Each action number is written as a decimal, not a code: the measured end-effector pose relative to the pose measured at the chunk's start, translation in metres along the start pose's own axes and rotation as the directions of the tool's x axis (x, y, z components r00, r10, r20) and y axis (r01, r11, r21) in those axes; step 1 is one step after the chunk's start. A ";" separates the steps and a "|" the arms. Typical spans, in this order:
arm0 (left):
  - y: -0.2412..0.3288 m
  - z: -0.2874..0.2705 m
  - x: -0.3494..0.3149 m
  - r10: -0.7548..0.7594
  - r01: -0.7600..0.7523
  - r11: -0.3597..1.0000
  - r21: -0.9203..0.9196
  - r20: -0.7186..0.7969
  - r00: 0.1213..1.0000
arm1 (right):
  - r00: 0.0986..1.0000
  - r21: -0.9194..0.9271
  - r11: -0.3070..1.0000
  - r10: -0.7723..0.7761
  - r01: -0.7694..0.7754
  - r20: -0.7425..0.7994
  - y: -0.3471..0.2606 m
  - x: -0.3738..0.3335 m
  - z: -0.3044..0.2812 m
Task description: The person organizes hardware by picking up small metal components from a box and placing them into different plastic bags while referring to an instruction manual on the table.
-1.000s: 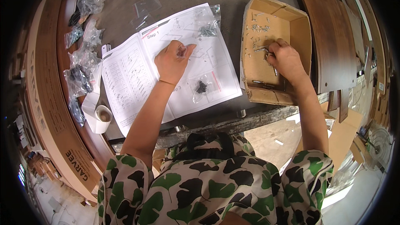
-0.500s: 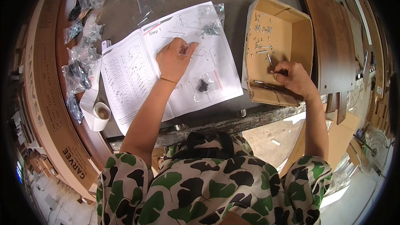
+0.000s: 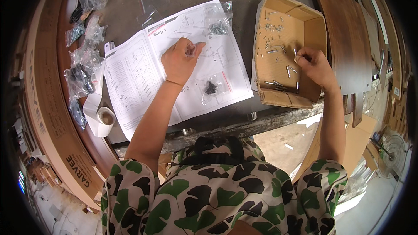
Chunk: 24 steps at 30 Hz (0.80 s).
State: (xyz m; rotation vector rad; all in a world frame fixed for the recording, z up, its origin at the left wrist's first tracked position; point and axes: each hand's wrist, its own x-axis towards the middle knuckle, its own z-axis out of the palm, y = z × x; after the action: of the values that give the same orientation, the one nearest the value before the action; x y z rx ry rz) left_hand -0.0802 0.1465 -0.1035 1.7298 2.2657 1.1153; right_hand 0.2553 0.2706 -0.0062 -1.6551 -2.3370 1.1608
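My left hand [image 3: 179,61] rests over an open instruction booklet [image 3: 130,78], its fingers closed round a crumpled clear plastic bag [image 3: 190,50]. On the right, my right hand [image 3: 317,68] is over a shallow cardboard box [image 3: 314,32], thumb and fingers pinched. A short silver metal pin [image 3: 294,52] shows at those fingertips. Inside the box lie loose screws [image 3: 269,27] toward the far end and several metal pins [image 3: 274,85] near the front. On the booklet lie a small bag of screws [image 3: 217,28] and a small bag of black parts [image 3: 210,88].
Dark wooden panels [image 3: 348,39] stand right of the box. A white paper roll [image 3: 105,115] and several plastic bags of hardware [image 3: 81,77] lie left of the booklet. Another clear bag [image 3: 152,6] lies beyond it. The worktable's worn front edge [image 3: 217,131] runs before me.
My right hand has risen from the box's near part and shifted up and right, uncovering metal pins there. My left hand keeps its place with the bag.
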 end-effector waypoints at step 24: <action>-0.001 0.002 -0.001 -0.020 0.019 0.999 -0.050 -0.021 1.000 | 0.988 -0.127 0.980 -0.153 0.151 -0.009 -0.004 0.017 0.023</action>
State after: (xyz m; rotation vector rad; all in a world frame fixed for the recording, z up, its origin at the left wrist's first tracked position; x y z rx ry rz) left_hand -0.0795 0.1465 -0.1064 1.6822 2.2415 1.1824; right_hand 0.2341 0.2717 -0.0265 -1.4825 -2.5209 0.9853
